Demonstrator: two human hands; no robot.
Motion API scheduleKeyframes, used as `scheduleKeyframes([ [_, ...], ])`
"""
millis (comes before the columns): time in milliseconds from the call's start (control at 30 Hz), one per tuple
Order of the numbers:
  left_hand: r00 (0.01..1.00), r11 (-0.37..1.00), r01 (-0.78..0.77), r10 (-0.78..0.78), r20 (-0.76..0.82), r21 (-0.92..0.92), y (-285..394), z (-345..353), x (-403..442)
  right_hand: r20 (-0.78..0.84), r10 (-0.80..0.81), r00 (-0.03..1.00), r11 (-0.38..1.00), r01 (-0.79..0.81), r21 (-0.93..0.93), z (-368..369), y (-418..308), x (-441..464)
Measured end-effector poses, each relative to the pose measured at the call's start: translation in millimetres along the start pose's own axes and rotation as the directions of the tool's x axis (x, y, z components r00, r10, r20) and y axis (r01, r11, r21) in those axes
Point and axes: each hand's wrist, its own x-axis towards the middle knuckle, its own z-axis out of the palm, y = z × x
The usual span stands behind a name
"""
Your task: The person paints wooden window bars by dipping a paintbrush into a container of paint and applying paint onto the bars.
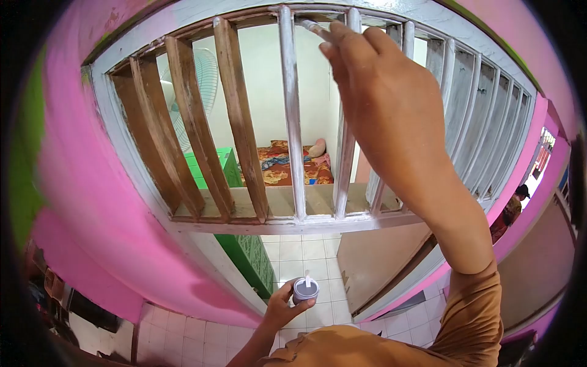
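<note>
My right hand point(391, 92) is raised to the top of a slatted wooden vent frame point(263, 227), its fingers closed on a slim brush point(315, 28) whose tip meets the upper frame beside a whitish slat point(290, 110). Slats at the left are bare brown wood point(240, 116); those at the right are pale grey-white. Low in the middle, my left hand point(286, 307) holds a small cup of greyish paint point(306, 291), with a white stick standing in it.
Pink wall point(92, 183) surrounds the frame. Below it is an opening with a brown door point(379, 263) and tiled floor. Through the slats show a fan point(199, 85), a green cabinet point(211, 165) and bedding point(287, 162). A person point(510, 211) is at the far right.
</note>
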Motion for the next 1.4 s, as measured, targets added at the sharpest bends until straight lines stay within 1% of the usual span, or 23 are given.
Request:
scheduleKeyframes([
  [33, 1.000, 1.000, -0.021, 0.021, 0.006, -0.005, -3.9, -1.5, 1.1, -0.047, 0.008, 0.999, 1.000, -0.007, 0.015, -0.1, 0.2, 0.8],
  [167, 0.998, 0.997, -0.055, 0.055, 0.008, -0.045, -9.9, -6.5, 3.1, -0.072, 0.053, 0.996, 0.998, -0.050, 0.038, -21.1, -6.1, -8.6],
  [233, 0.999, 0.997, -0.050, 0.051, 0.015, -0.050, -5.7, -9.5, 4.2, -0.012, 0.116, 0.993, 0.993, -0.115, 0.041, -27.2, -14.5, -15.3],
  [300, 0.999, 0.998, -0.045, 0.046, 0.025, -0.045, -2.9, -12.0, 5.3, 0.024, 0.096, 0.995, 0.995, -0.097, 0.012, -18.5, -18.3, -15.5],
  [367, 0.999, 0.997, -0.015, 0.018, 0.040, -0.075, -1.0, -14.2, 7.3, 0.075, 0.042, 0.996, 0.999, -0.039, -0.036, -6.7, -19.8, -8.7],
  [433, 0.997, 0.997, -0.033, 0.038, 0.060, -0.072, -4.7, -16.3, 10.4, 0.064, 0.030, 0.997, 0.996, -0.025, -0.086, 0.4, -14.3, -2.4],
  [533, 0.996, 0.997, -0.050, 0.055, 0.076, -0.067, -3.2, -19.1, 10.3, -0.085, 0.006, 0.996, 0.999, -0.009, -0.033, -3.6, -5.7, 2.8],
  [567, 0.995, 0.996, -0.054, 0.059, 0.076, -0.065, -2.3, -19.4, 11.0, -0.076, -0.001, 0.997, 0.999, -0.003, -0.044, -9.8, -8.7, -0.1],
  [633, 0.995, 0.995, -0.055, 0.061, 0.078, -0.083, -3.2, -22.2, 10.9, -0.006, 0.134, 0.991, 0.990, -0.134, -0.042, -25.5, -22.2, -11.9],
  [667, 0.995, 0.994, -0.053, 0.060, 0.076, -0.092, -3.5, -23.6, 11.2, 0.048, 0.152, 0.987, 0.987, -0.149, -0.054, -21.5, -26.2, -14.9],
  [700, 0.995, 0.994, -0.054, 0.061, 0.080, -0.090, -3.7, -25.3, 11.5, 0.046, 0.154, 0.987, 0.987, -0.152, -0.058, -14.7, -28.1, -15.5],
  [767, 0.995, 0.997, -0.029, 0.036, 0.097, -0.069, -3.8, -30.0, 12.9, 0.075, 0.068, 0.995, 0.992, -0.060, -0.109, 0.4, -27.4, -10.5],
  [833, 0.992, 0.996, -0.042, 0.050, 0.112, -0.079, -11.3, -32.2, 15.8, 0.054, 0.068, 0.996, 0.987, -0.059, -0.147, 5.9, -23.7, -2.5],
  [933, 0.989, 0.993, -0.057, 0.071, 0.132, -0.103, -14.8, -32.1, 17.3, -0.038, 0.089, 0.995, 0.989, -0.092, -0.116, -5.9, -21.0, 0.7],
  [967, 0.987, 0.991, -0.063, 0.079, 0.136, -0.116, -15.4, -32.3, 17.1, -0.036, 0.088, 0.995, 0.988, -0.091, -0.121, -13.3, -23.5, -2.9],
  [1033, 0.987, 0.990, -0.068, 0.084, 0.140, -0.120, -15.5, -33.1, 16.9, -0.033, 0.154, 0.987, 0.986, -0.156, -0.055, -24.8, -29.9, -9.9],
  [1100, 0.985, 0.990, -0.073, 0.090, 0.145, -0.119, -15.2, -34.5, 16.9, -0.045, 0.140, 0.989, 0.988, -0.143, -0.060, -17.1, -33.2, -15.7],
  [1167, 0.986, 0.992, -0.056, 0.072, 0.147, -0.114, -13.7, -36.5, 17.7, 0.109, 0.101, 0.989, 0.989, -0.087, -0.122, -8.3, -33.2, -14.2],
  [1200, 0.985, 0.992, -0.058, 0.075, 0.153, -0.110, -11.5, -37.0, 17.7, 0.135, 0.082, 0.988, 0.986, -0.060, -0.155, -2.6, -30.2, -10.8],
  [1233, 0.987, 0.993, -0.046, 0.062, 0.150, -0.106, -8.8, -36.7, 17.6, 0.131, 0.083, 0.988, 0.985, -0.062, -0.160, 2.9, -26.0, -6.9],
  [1300, 0.988, 0.994, -0.033, 0.048, 0.149, -0.100, -6.7, -36.6, 18.3, -0.001, 0.069, 0.998, 0.981, -0.068, -0.180, 10.3, -20.3, -1.9],
  [1367, 0.985, 0.993, -0.052, 0.069, 0.161, -0.111, -7.5, -36.6, 18.8, -0.011, 0.069, 0.998, 0.984, -0.070, -0.165, -1.7, -20.8, -2.5],
  [1400, 0.984, 0.992, -0.049, 0.068, 0.163, -0.115, -7.0, -36.3, 17.8, -0.028, 0.094, 0.995, 0.986, -0.097, -0.138, -12.2, -25.5, -5.2],
])
